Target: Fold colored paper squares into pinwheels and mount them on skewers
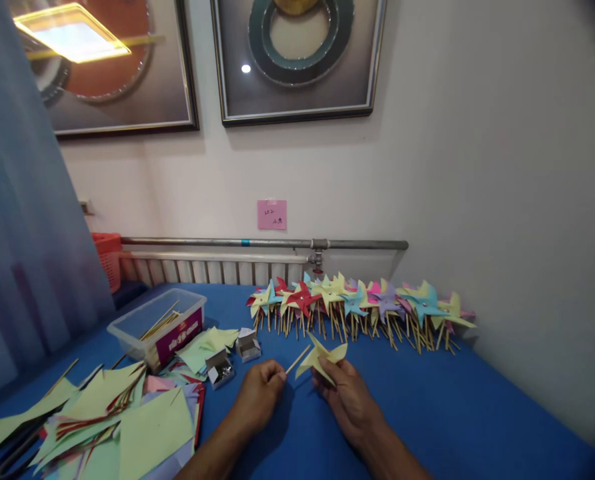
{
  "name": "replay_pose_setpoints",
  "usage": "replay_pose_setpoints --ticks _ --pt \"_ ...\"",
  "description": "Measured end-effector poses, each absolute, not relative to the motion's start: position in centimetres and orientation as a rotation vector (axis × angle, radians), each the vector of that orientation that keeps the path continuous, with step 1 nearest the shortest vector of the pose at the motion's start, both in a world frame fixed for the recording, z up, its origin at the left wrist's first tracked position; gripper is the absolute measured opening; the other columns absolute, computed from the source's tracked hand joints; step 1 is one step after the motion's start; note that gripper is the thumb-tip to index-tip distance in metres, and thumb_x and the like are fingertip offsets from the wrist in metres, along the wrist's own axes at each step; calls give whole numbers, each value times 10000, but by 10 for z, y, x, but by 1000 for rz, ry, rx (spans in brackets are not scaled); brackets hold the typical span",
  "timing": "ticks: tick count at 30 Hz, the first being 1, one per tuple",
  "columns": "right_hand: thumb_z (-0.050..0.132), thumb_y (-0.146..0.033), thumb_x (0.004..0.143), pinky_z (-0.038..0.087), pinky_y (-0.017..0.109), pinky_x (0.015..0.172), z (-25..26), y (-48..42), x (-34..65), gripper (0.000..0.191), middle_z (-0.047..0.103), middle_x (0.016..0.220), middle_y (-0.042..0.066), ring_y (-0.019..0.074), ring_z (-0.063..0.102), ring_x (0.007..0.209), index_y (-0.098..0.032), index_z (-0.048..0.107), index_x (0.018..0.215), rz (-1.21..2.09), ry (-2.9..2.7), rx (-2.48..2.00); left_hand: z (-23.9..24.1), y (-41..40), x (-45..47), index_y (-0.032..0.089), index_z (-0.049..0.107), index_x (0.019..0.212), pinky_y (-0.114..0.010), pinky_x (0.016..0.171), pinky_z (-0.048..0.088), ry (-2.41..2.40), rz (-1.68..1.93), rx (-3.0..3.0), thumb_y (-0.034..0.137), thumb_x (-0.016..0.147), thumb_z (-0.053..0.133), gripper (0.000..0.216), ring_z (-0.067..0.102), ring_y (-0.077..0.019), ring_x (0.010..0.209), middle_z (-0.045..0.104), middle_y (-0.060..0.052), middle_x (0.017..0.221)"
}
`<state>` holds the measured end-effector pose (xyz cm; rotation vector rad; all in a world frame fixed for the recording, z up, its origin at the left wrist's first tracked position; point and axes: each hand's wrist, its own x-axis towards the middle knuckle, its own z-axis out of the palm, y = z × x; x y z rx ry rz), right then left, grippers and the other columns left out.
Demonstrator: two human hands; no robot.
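Between thumb and fingers, my left hand pinches a thin wooden stick that slants up to the right. My right hand grips a pale yellow paper pinwheel, its thumb pressed over the middle. The stick's upper end comes close to the pinwheel; whether they touch I cannot tell. Left of my left hand stand two small open boxes: one box shows small metal pieces inside, the other box sits just behind it.
Finished pinwheels on sticks lie in a long row at the back. A clear plastic box holds wooden sticks. Cut paper sheets pile up at front left beside black-handled scissors. A blue cloth covers the table, against a wall.
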<state>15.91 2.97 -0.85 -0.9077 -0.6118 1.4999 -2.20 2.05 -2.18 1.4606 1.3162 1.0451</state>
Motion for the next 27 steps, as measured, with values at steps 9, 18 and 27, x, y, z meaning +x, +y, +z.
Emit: replay_pose_setpoints --ticks 9,18,27 --pt "1016 -355 487 580 285 682 -11 24 152 482 761 868 18 185 681 825 -197 722 834 1564 -647 -913 -19 14 -15 223 488 651 -260 510 244 1297 992 1478 417 806 524 251 350 -108 498 441 55 532" --pt "1011 -366 463 587 317 730 -14 27 150 503 769 882 32 225 715 858 -190 716 830 1456 -636 -906 -21 8 -8 234 474 660 -254 479 266 1266 925 1417 544 809 522 347 333 -91 412 461 65 492" --pt "989 -394 476 561 304 691 -15 29 148 472 765 796 42 209 694 756 -172 710 785 1479 -665 -914 -18 7 -8 232 479 623 -255 482 262 1283 969 1465 619 808 553 435 339 -98 433 441 59 490"
